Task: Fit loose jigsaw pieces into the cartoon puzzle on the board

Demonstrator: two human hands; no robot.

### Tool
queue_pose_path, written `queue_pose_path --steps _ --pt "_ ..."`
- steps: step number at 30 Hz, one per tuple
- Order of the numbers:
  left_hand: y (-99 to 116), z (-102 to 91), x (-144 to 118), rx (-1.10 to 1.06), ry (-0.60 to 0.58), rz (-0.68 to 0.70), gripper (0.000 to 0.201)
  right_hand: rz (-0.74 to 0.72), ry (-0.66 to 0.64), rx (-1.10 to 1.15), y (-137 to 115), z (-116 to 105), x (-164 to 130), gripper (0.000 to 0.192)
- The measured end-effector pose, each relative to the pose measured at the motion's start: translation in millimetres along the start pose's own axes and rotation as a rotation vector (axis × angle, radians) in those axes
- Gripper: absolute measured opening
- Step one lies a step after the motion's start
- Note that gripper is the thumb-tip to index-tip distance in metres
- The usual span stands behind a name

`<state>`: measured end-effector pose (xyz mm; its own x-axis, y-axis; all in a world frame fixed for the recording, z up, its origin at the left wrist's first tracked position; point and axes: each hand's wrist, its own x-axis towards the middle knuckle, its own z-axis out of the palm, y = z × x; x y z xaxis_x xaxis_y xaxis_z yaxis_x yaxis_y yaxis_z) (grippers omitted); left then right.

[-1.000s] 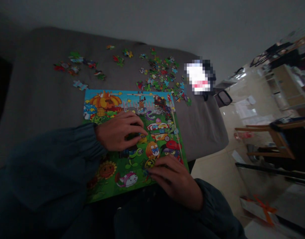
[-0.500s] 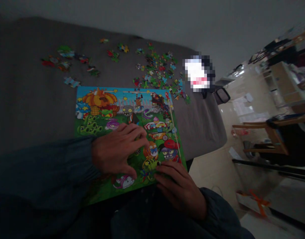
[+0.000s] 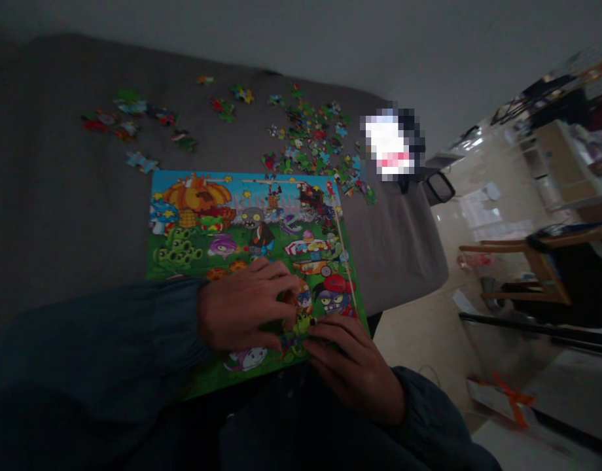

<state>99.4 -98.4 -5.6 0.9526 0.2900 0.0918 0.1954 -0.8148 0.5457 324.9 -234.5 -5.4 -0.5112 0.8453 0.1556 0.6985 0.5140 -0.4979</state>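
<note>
Left hand (image 3: 245, 314) lower, one puzzle (image 3: 242, 222), seemingly touched.

our left hand (image 3: 242, 313) and right hand (image 3: 353, 366) hide the puzzle board's (image 3: 193, 222) near corner, and the scattered pieces (image 3: 311, 140) beyond blur past telling.

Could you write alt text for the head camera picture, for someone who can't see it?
Both hands, left hand and right hand, meet over the near edge of a colourful cartoon puzzle board on a grey cushion; loose puzzle pieces lie scattered beyond.
</note>
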Motion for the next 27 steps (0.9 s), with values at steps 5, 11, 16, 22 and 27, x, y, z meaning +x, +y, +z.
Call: queue_pose_path --steps 5,11,16,22,27 --pt "-2.7 2.7 0.7 -0.104 0.004 0.021 0.023 -0.005 0.012 0.01 0.7 -0.2 0.9 0.03" --pt "-2.5 4.7 1.6 -0.074 0.006 0.0 0.023 -0.004 0.027 0.021 -1.0 -0.2 2.3 0.029" --pt "-4.1 6.2 1.9 -0.072 0.015 0.013 0.026 -0.022 0.015 -0.022 -3.9 0.1 3.7 0.031" --pt "-3.9 5.6 2.1 -0.019 0.004 0.004 0.039 -0.032 0.029 -0.082 -7.8 2.2 5.2 0.03" --pt "-3.5 4.5 2.2 -0.009 -0.012 0.008 0.042 -0.054 -0.013 -0.083 -8.0 3.5 6.0 0.028"
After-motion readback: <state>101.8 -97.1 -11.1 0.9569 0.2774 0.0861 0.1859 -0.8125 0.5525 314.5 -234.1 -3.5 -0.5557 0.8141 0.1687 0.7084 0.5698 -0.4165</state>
